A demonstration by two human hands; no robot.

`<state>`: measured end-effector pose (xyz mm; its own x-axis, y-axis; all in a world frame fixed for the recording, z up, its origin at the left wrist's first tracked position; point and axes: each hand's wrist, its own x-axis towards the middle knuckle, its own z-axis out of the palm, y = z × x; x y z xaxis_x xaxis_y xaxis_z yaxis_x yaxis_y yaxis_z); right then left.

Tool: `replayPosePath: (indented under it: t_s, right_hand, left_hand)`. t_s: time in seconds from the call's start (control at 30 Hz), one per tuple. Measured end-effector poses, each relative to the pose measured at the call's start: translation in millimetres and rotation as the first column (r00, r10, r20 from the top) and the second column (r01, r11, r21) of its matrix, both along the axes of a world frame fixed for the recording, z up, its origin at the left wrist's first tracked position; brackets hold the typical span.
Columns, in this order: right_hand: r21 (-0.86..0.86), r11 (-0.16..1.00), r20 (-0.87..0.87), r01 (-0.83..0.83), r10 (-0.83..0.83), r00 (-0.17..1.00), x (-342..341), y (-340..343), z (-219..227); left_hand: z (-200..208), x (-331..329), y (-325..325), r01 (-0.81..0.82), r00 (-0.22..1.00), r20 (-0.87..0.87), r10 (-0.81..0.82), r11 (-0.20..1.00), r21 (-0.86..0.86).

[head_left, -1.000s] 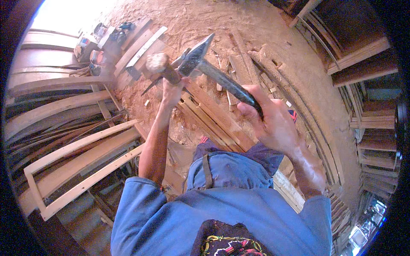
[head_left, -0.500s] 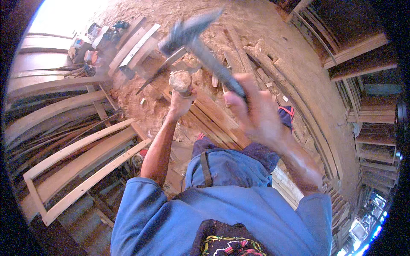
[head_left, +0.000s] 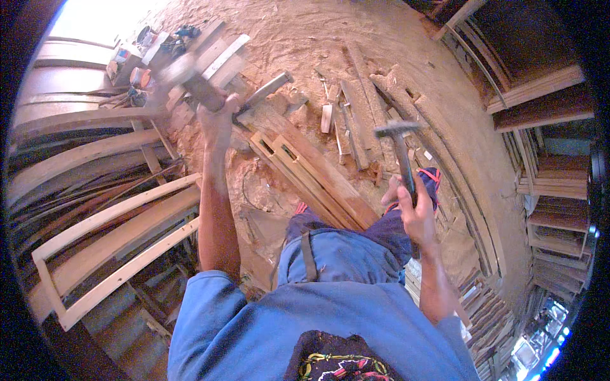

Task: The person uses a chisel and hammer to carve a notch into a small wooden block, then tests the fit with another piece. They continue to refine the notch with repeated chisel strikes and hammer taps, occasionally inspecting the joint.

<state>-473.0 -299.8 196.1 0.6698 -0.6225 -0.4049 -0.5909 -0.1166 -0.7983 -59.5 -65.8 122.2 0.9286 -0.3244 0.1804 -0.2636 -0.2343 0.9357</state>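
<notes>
Wooden tool (head_left: pixel 204 92), blurred but stiff-looking, is clasped in the left hand (head_left: pixel 218 120) near the slotted boards (head_left: pixel 307 171); well apart, the hammer (head_left: pixel 402 153), likely head-heavy and best held by its handle (head_left: pixel 405 168), fills the right hand (head_left: pixel 419 219).

L grip (head_left: pixel 218 119) fwd; R grip (head_left: pixel 419 217) nearer; both clenched

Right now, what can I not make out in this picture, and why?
All in the head view:
Outer end of the wooden handle in the left hand: motion blur.
How deep the slots go: dark inside.
Near ends of the planks: hidden behind the blue clothing.
Far side of the shelves: cut off by the dark rim.
Bright things at lower right: too small.
</notes>
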Motion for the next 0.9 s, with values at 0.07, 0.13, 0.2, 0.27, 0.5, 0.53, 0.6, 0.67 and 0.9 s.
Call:
replayPosePath:
  t_s: [0.07, 0.13, 0.2, 0.27, 0.5, 0.53, 0.6, 0.67, 0.9]
  right_hand:
    - [-0.112, 0.993, -0.005, 0.023, -0.023, 1.0, -28.9, 3.4, -27.9]
    - [-0.206, 0.976, -0.023, 0.075, -0.082, 0.996, -57.2, 10.6, -52.9]
    - [-0.183, 0.974, 0.053, 0.136, -0.128, 0.99, -84.5, 20.9, -69.5]
    - [-0.049, 0.974, 0.005, 0.221, -0.221, 0.975, -107.8, 32.2, -76.9]
    - [0.058, 0.909, -0.168, 0.414, -0.4, 0.901, -131.3, 50.7, -78.1]
    - [0.081, 0.901, -0.209, 0.427, -0.404, 0.891, -131.6, 50.8, -78.3]
    - [0.048, 0.913, -0.175, 0.405, -0.391, 0.903, -130.2, 50.6, -82.3]
    - [-0.018, 0.925, -0.155, 0.38, -0.378, 0.913, -129.6, 49.2, -87.6]
    - [-0.081, 0.982, -0.109, 0.168, -0.176, 0.978, -110.3, 35.0, -93.1]
  left_hand:
    - [-17.6, 12.2, 2.2, 0.009, 0.969, 0.238, -0.06, 0.978, 0.208]
    - [-52.5, 23.8, -8.3, 0.235, 0.972, -0.042, -0.231, 0.949, 0.211]
    - [-85.5, 35.2, -12.7, 0.43, 0.903, -0.153, -0.402, 0.843, 0.324]
    - [-113.9, 30.7, -18.0, 0.528, 0.848, -0.183, -0.498, 0.761, 0.378]
    - [-122.4, 20.4, -35.7, 0.388, 0.858, -0.157, -0.489, 0.417, 0.822]
    - [-119.1, 20.5, -37.3, 0.345, 0.878, -0.134, -0.46, 0.413, 0.843]
    - [-112.6, 22.5, -37.9, 0.263, 0.901, -0.068, -0.428, 0.416, 0.87]
    - [-107.9, 24.8, -34.9, 0.187, 0.907, 0.013, -0.42, 0.43, 0.883]
    - [-115.0, 41.4, -25.1, -0.083, 0.96, 0.229, -0.162, 0.617, 0.783]
